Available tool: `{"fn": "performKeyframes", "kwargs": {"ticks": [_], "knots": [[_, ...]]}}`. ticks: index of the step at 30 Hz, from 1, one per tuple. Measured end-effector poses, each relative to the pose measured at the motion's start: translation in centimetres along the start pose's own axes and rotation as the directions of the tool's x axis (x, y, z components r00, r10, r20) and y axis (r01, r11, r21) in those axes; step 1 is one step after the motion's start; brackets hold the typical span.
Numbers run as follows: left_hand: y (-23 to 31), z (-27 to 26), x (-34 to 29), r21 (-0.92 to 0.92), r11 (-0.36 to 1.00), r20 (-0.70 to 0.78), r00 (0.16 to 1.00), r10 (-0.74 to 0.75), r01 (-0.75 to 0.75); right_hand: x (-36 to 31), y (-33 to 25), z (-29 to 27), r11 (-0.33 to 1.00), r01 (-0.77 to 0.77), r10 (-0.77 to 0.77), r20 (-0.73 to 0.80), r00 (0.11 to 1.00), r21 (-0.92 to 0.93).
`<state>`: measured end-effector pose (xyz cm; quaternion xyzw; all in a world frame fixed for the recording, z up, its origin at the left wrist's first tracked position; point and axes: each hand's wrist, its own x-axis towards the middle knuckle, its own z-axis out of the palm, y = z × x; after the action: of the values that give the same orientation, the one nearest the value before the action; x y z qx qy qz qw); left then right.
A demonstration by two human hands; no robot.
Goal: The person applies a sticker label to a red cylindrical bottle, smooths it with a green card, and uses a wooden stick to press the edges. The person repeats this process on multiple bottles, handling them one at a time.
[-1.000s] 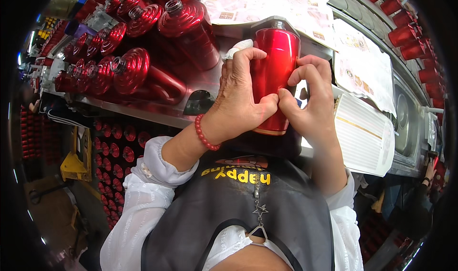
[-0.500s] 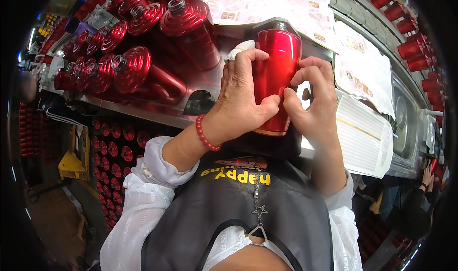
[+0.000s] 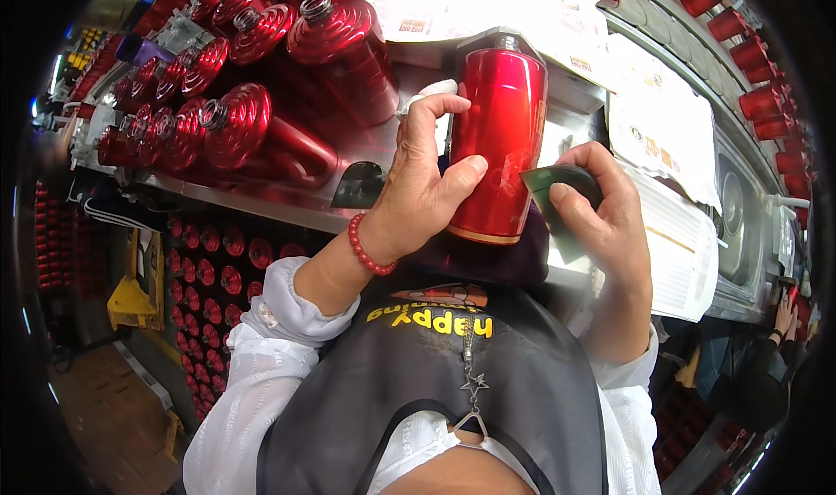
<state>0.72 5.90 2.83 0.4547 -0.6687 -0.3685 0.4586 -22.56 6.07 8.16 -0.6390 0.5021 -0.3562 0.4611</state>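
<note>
A glossy red bottle (image 3: 496,147) with a gold band at its base end lies in front of me, its clear neck pointing away. My left hand (image 3: 420,160) steadies its left side, thumb and a bent finger pressed on the red surface. White wrapping covers one fingertip of that hand, and red beads circle the wrist. My right hand (image 3: 610,203) pinches a thin dark green scraper (image 3: 542,181) between thumb and fingers, its corner close to the bottle's right side. I cannot tell whether the two touch. A faint printed patch shows on the bottle beside it.
Several red bottles (image 3: 248,134) with stepped shoulders stand to the left. Sheets of printed labels (image 3: 488,7) lie beyond, and a white stack of sheets (image 3: 675,242) is at the right. Farther right runs a conveyor (image 3: 666,16) beside red pieces. A co-worker's hand (image 3: 785,312) shows at the far right.
My right hand has left the bottle's side and moved right, and now holds the dark green scraper. My left hand has shifted slightly left along with the bottle.
</note>
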Motion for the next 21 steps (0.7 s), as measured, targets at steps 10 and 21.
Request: {"fn": "performKeyframes", "kwargs": {"ticks": [10, 21], "knots": [[-0.2, 0.1, -0.5, -0.095, 0.995, -0.071, 0.997, -0.021, 0.014, 0.0, -0.5, -0.1, 0.994, -0.107, 0.104, 0.124, 0.987, 0.016], [0.3, 0.8, -1.0, -0.318, 0.946, -0.254, 0.967, -0.023, -0.061, 0.1, -0.7, 0.9, 0.994, -0.067, 0.057, 0.115, 0.992, 0.089]]}}
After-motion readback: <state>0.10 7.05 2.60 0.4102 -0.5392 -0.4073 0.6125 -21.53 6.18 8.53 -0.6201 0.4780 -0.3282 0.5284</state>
